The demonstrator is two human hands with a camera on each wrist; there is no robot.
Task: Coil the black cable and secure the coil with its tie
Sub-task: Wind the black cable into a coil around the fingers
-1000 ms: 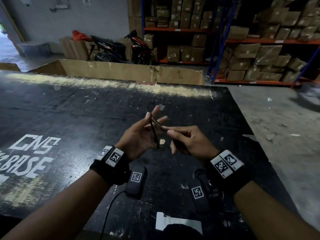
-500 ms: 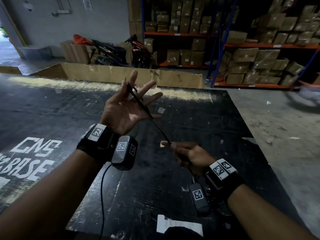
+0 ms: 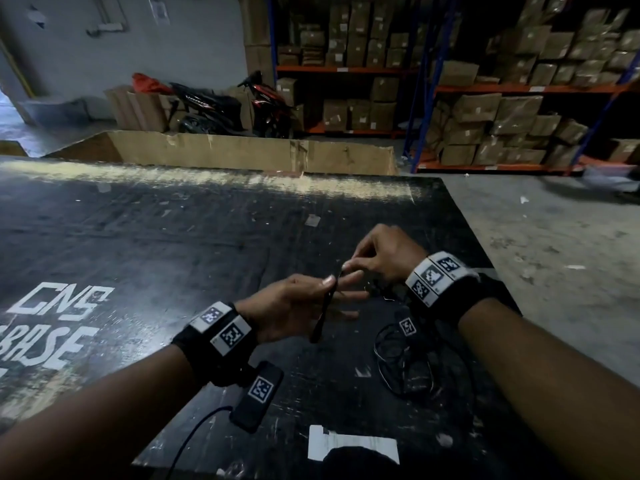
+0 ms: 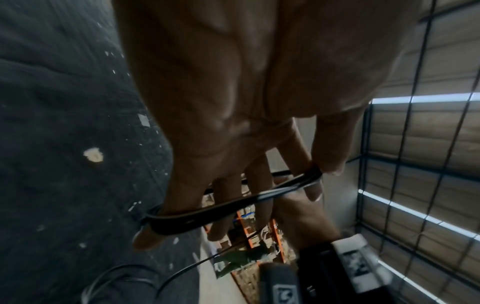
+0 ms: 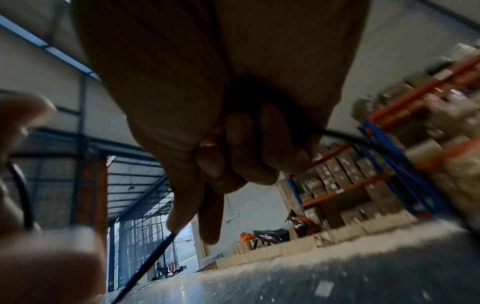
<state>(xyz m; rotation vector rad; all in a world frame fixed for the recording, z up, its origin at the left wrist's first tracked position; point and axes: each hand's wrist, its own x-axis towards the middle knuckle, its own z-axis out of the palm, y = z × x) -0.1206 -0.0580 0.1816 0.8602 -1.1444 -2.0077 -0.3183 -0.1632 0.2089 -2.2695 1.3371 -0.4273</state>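
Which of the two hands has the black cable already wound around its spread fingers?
The left hand: black cable loops from thumb to little finger. The right hand only pinches one strand.

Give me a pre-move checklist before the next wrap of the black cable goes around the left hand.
1. Wraps seated on left hand: ok, black cable loops from thumb to little finger.
2. Left fingers spread: ok.
3. Right hand pinching the cable: ok, seen in right wrist view.
4. Slack free to feed: cannot tell, loose cable lies piled on the black table.
5. Tie located: cannot tell.
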